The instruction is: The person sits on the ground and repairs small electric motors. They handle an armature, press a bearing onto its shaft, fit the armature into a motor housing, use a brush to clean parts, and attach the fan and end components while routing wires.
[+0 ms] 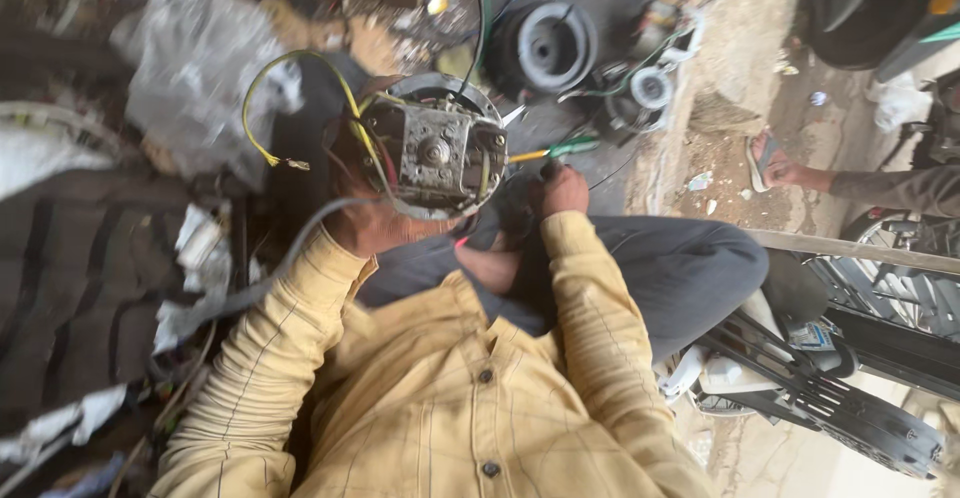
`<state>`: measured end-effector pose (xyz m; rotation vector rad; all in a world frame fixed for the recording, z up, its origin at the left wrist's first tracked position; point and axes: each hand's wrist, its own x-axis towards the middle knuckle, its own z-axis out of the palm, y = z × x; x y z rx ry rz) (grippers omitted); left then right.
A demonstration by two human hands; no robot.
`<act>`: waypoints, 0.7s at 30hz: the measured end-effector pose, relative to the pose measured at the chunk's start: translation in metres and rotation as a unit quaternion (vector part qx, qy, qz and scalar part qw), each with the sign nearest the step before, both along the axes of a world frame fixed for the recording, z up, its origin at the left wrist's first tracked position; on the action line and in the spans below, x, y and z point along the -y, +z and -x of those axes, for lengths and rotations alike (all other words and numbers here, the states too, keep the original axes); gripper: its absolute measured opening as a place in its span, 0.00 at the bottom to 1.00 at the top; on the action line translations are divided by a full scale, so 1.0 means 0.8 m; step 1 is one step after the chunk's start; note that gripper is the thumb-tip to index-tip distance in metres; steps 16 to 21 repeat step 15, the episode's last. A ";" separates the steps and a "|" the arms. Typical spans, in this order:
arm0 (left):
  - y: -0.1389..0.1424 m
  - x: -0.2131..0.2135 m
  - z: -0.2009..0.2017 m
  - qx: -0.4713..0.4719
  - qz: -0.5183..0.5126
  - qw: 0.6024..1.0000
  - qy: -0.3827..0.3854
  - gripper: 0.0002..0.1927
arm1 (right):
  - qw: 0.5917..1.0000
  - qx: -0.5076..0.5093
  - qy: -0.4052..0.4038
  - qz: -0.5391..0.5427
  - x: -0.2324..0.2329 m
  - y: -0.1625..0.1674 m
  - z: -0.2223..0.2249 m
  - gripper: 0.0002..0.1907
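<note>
A round electric motor (437, 148) with a metal end plate and yellow, green and red wires sits in front of my chest. My left hand (362, 220) grips it from below and behind, mostly hidden by the motor. My right hand (564, 189) is closed on a screwdriver (556, 148) with a green and yellow handle. The screwdriver's tip points at the motor's right rim. A yellow wire loop (262, 88) arches off the motor to the left. Both sleeves are yellow checked cloth.
A black pulley-like round part (549, 46) and a smaller wired part (650, 88) lie beyond the motor. Crumpled plastic (200, 68) and rags lie at left. Another person's sandalled foot (775, 164) rests on dirt at right. A scooter's frame (850, 398) stands lower right.
</note>
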<state>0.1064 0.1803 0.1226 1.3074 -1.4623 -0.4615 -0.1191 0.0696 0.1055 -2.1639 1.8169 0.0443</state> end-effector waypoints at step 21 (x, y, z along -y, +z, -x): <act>-0.054 0.129 0.044 -0.158 -0.124 0.978 -0.055 0.32 | 0.952 0.228 -0.009 0.205 0.097 0.007 0.005 0.30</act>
